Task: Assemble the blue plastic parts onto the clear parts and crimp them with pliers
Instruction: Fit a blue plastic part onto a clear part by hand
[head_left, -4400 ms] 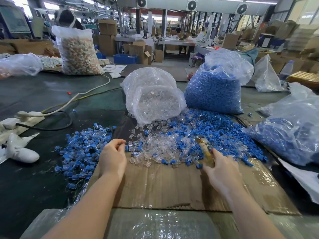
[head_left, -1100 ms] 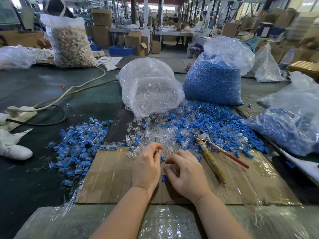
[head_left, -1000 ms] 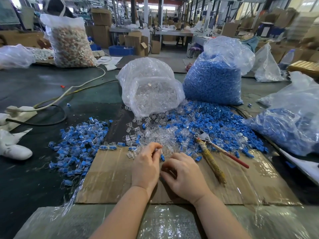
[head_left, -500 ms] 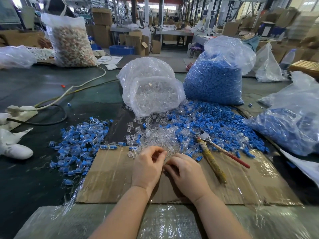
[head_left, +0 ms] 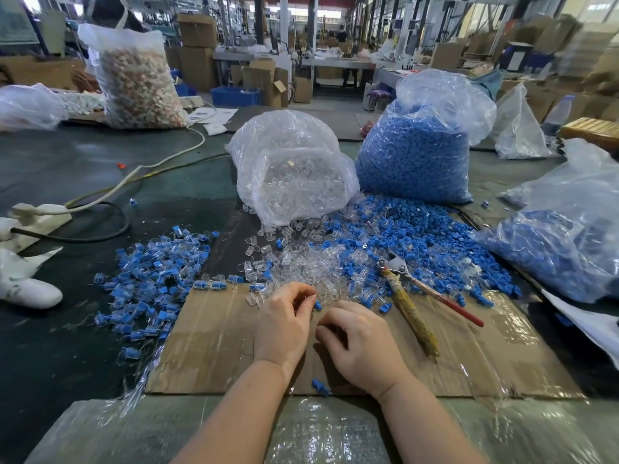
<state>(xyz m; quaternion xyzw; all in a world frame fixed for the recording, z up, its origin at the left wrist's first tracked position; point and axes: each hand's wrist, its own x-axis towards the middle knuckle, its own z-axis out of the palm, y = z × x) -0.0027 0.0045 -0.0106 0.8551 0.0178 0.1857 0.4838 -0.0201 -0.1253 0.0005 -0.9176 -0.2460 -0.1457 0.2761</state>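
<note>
Loose blue part [head_left: 320,387] at cardboard sheet [head_left: 214,346] near edge. Left hand [head_left: 284,324] pinching small part, unclear which. Right hand [head_left: 361,346] curled, contents hidden. Pliers [head_left: 410,304] right, untouched. Clear parts [head_left: 311,266], blue parts [head_left: 418,236] heaped at far edge.

Flat brown cardboard sheet [head_left: 214,346] nearest the viewer, both hands on it: left hand [head_left: 284,324] beside right hand [head_left: 360,346]. Red-handled metal pliers [head_left: 415,296] right of them. Loose heap of clear plastic parts [head_left: 315,266] behind; tall clear bag of blue plastic parts [head_left: 415,155] farther back.
</note>
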